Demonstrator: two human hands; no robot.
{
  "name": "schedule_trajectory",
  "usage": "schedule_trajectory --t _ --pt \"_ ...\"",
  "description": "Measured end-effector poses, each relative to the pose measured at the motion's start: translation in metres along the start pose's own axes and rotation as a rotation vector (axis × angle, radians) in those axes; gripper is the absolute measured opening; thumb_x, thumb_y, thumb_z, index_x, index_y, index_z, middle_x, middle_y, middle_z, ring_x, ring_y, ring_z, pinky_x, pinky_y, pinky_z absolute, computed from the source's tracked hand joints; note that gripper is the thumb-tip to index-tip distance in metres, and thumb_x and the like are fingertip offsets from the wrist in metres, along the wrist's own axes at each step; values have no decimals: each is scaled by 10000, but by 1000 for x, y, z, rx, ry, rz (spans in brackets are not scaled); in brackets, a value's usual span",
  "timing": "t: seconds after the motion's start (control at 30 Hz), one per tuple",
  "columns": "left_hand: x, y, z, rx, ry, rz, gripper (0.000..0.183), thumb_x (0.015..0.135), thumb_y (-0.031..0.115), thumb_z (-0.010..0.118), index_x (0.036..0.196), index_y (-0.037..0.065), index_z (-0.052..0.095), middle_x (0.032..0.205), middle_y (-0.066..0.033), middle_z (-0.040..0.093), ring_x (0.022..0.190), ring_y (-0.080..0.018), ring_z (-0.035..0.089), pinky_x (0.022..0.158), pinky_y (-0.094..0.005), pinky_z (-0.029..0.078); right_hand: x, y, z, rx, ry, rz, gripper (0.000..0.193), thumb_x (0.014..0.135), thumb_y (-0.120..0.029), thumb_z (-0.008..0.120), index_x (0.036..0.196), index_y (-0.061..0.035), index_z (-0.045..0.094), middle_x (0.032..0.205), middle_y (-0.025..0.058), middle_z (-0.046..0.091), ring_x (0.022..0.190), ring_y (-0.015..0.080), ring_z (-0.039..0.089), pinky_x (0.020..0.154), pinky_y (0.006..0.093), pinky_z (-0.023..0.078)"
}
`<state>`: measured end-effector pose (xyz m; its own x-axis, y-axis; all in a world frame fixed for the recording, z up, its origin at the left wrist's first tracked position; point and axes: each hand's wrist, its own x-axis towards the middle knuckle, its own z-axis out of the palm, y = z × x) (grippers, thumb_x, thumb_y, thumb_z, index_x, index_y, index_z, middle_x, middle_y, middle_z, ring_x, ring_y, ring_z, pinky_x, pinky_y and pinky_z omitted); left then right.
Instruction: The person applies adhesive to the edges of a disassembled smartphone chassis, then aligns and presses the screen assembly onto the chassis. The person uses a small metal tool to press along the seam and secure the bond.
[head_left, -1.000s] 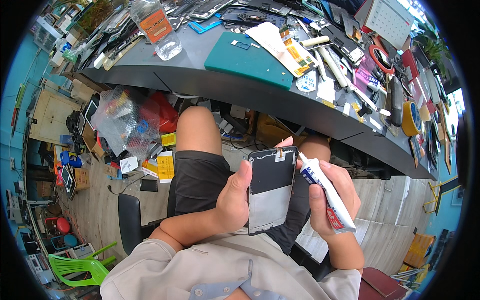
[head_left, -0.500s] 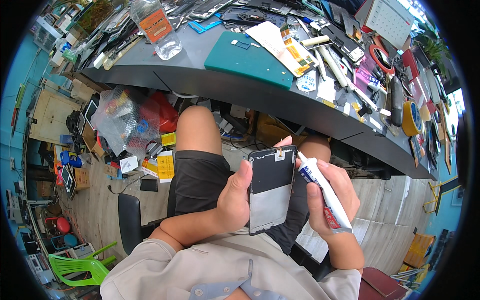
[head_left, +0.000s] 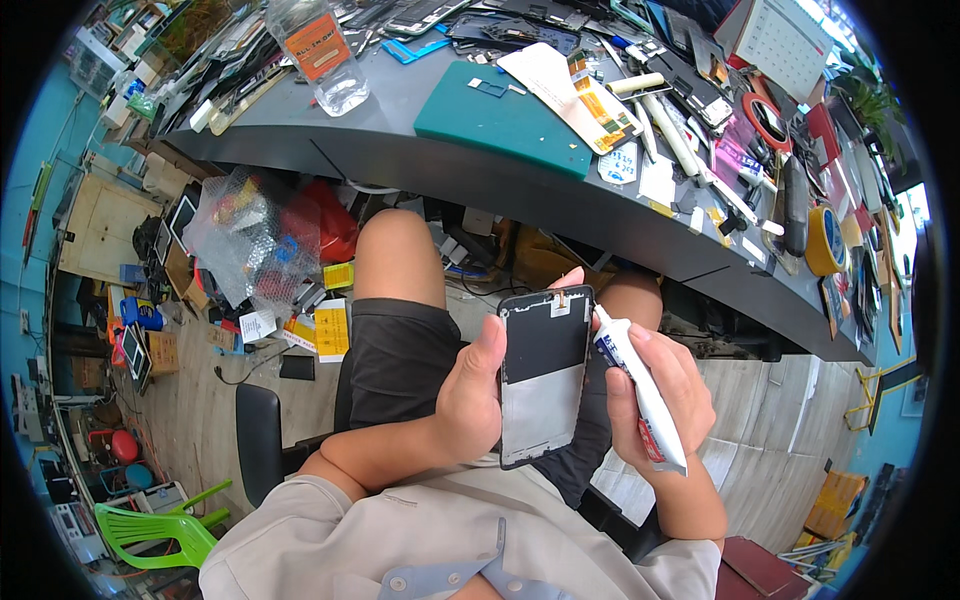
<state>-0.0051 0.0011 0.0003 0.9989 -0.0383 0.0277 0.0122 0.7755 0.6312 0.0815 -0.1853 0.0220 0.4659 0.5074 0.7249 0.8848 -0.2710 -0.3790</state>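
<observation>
Above my lap, my left hand (head_left: 471, 390) grips a phone screen panel (head_left: 541, 375) by its edges, thumb on the left side and a fingertip showing past the top. The panel's back faces me, black in its upper part and silver-grey below, with a small flex connector at the top. My right hand (head_left: 672, 385) is closed around a white glue tube (head_left: 640, 395) with blue and red print. The tube's narrow nozzle points up and left, close to the panel's upper right edge; whether it touches I cannot tell.
Ahead is a grey desk (head_left: 400, 150) with a green mat (head_left: 500, 125), a clear bottle (head_left: 340, 85), yellow tape roll (head_left: 825, 240) and many phone parts. Bubble wrap (head_left: 250, 235) and boxes lie under it at left. A green plastic chair (head_left: 155, 530) stands at lower left.
The glue tube has rolled a little in my right hand, showing less of its print, and its nozzle sits slightly lower along the panel's edge. My left hand holds the panel nearly still.
</observation>
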Motion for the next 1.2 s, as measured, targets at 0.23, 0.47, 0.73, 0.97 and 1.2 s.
schedule_trajectory --t 0.23,0.47,0.73,0.97,1.2 --pt "0 -2 -3 3 -2 17 846 1161 630 249 1724 -1 222 1558 -73 559 1382 -154 554 1186 -336 416 0 -1 0 -15 -11 4 529 806 -29 890 1296 19 694 1098 182 788 857 258 782 660 292 595" --pt "1 0 0 -9 9 35 834 1166 617 236 1724 -2 216 1542 -99 568 1385 -178 564 1203 -356 414 0 -2 0 -18 -20 -3 511 816 -25 881 1287 32 692 1080 183 788 858 263 784 656 290 591" --pt "4 -2 -3 -72 -5 63 877 1151 641 278 1724 -16 182 1533 -122 562 1404 -207 554 1225 -380 398 0 -3 1 -1 -35 -7 507 821 -21 876 1287 39 684 1061 187 786 847 269 787 647 293 591" --pt "5 -3 -6 -45 -7 92 900 1145 652 286 1717 -35 183 1526 -133 563 1404 -215 551 1227 -389 394 1 -4 1 0 -46 -15 514 815 -17 877 1288 38 684 1058 189 786 838 264 784 640 293 588" --pt "4 0 -5 -34 26 91 901 1143 660 279 1710 -37 212 1524 -142 569 1358 -204 579 1193 -384 427 0 -5 2 2 -54 -16 504 813 -23 875 1276 40 687 1057 182 793 832 257 782 619 285 576"
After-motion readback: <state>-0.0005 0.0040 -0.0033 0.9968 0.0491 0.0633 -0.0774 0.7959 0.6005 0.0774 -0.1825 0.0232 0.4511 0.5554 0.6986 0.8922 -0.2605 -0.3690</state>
